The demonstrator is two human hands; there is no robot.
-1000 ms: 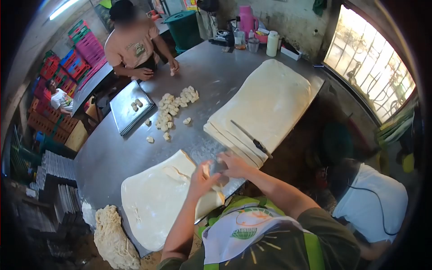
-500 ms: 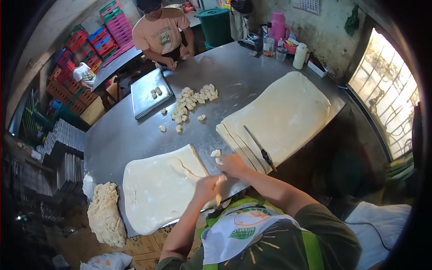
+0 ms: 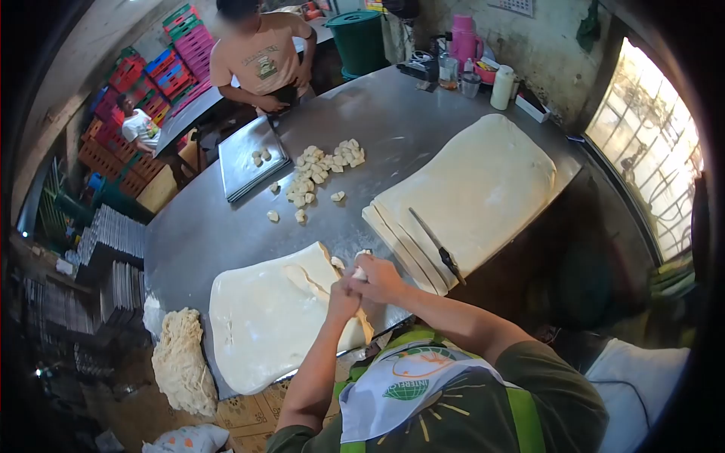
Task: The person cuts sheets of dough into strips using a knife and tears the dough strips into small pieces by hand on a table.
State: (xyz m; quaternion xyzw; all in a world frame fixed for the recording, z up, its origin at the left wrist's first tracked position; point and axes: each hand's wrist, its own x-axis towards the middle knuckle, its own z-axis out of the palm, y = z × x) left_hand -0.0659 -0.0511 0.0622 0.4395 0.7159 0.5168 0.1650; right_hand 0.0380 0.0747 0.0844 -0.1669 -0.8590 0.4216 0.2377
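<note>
My left hand (image 3: pixel 345 299) is closed around a strip of dough (image 3: pixel 364 323) that hangs below it over the sheet's edge. Against it presses my right hand (image 3: pixel 381 280), its fingers closed on the dough between the two hands. Small dough bits show at the fingertips and beside them. Under my left hand lies a thick dough sheet (image 3: pixel 264 332) with a loose flap on top. To the right, a larger dough slab (image 3: pixel 483 181) has long strips cut along its near-left side. A knife (image 3: pixel 432 240) with a black handle rests across it.
Many small dough pieces (image 3: pixel 310 177) lie mid-table. Stacked metal trays (image 3: pixel 249 162) hold a few pieces, near a standing co-worker (image 3: pixel 264 60). Rough dough (image 3: pixel 181 362) sits at the left edge. A pink thermos (image 3: pixel 464 41) and a white bottle (image 3: pixel 502 87) stand at the back.
My hands have come together: the left moved up and my right fingers closed against it at the dough. The co-worker has straightened and shifted slightly left.
</note>
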